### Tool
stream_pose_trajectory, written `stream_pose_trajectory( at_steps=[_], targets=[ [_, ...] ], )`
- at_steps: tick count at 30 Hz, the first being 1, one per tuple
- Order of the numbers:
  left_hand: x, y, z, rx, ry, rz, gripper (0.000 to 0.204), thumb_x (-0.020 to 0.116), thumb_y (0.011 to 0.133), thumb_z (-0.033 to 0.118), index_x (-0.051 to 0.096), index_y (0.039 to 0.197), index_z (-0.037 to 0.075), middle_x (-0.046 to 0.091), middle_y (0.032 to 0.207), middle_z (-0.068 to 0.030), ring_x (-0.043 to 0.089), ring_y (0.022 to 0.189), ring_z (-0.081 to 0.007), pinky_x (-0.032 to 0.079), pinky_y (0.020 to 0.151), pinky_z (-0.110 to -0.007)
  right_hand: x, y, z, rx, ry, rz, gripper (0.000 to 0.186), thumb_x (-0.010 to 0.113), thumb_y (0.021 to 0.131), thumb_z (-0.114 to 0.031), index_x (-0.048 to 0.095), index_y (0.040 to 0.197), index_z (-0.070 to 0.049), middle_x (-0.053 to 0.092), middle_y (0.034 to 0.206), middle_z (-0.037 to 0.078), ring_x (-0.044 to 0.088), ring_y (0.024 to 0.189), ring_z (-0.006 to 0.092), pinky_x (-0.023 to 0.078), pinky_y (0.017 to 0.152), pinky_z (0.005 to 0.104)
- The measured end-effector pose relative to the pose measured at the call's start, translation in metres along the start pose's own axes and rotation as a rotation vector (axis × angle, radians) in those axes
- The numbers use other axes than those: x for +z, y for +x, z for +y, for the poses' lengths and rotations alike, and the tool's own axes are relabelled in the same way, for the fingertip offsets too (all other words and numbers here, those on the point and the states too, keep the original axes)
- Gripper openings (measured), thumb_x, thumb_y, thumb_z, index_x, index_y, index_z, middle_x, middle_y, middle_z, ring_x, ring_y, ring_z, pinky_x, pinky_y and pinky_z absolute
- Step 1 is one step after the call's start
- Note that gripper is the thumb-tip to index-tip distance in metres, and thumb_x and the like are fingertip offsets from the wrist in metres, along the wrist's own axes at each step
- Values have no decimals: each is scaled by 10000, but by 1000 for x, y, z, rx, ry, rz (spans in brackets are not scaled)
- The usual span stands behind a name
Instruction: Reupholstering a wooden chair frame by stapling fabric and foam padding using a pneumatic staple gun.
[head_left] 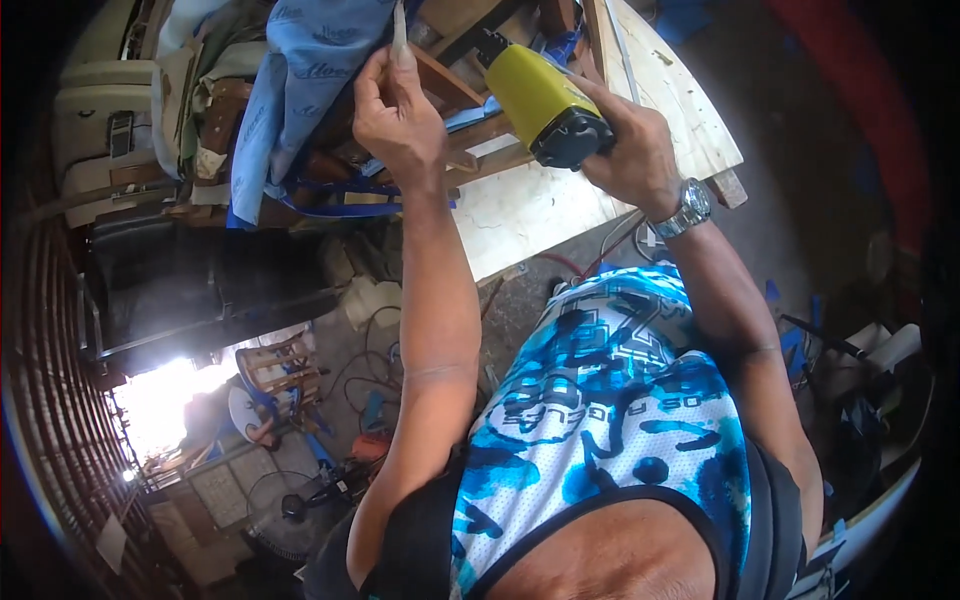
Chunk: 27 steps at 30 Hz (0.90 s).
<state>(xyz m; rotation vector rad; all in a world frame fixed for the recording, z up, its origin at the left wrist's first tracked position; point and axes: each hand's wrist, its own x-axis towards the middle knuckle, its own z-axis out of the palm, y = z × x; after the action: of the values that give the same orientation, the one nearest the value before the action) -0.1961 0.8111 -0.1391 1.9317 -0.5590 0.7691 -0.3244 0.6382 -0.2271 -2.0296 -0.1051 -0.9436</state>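
My right hand is wrapped round a yellow-green staple gun with a black end cap. The tool's dark nose points up and left, over a wooden frame. At the frame's left side, my left hand pinches a thin pale strip between thumb and fingers; its upper end leaves the picture. Blue printed cloth drapes over the frame just left of that hand. Frame and cloth lie on a pale plywood board.
Hoses trail over the floor below the board. Chair parts and padding are piled at far left. A black fan stands at lower left, near another person beside a wooden chair frame.
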Motion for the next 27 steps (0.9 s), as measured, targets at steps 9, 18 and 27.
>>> stream_pose_trajectory(
  at_steps=[9, 18, 27],
  targets=[
    [-6, 21, -27, 489, 532, 26, 183, 657, 966, 190, 660, 1009, 13, 683, 862, -143, 666, 746, -332, 538, 670, -400, 5, 2, -5, -49, 39, -10, 672, 866, 770, -190, 603, 1377, -70, 761, 991, 171, 764, 843, 268, 619, 752, 341],
    [-4, 24, -31, 624, 535, 44, 150, 595, 991, 161, 633, 953, 22, 662, 802, -125, 674, 713, -317, 539, 622, -392, 3, 10, -8, -109, 57, -20, 693, 871, 762, -211, 598, 1380, -56, 759, 1012, 172, 765, 855, 261, 618, 770, 332],
    [-10, 27, -24, 564, 403, 22, 303, 519, 1033, 232, 707, 906, 31, 694, 801, -161, 674, 677, -352, 548, 627, -423, 18, 33, -8, -178, 49, -22, 673, 848, 770, -181, 598, 1385, -74, 756, 993, 166, 759, 822, 277, 616, 740, 333]
  ],
)
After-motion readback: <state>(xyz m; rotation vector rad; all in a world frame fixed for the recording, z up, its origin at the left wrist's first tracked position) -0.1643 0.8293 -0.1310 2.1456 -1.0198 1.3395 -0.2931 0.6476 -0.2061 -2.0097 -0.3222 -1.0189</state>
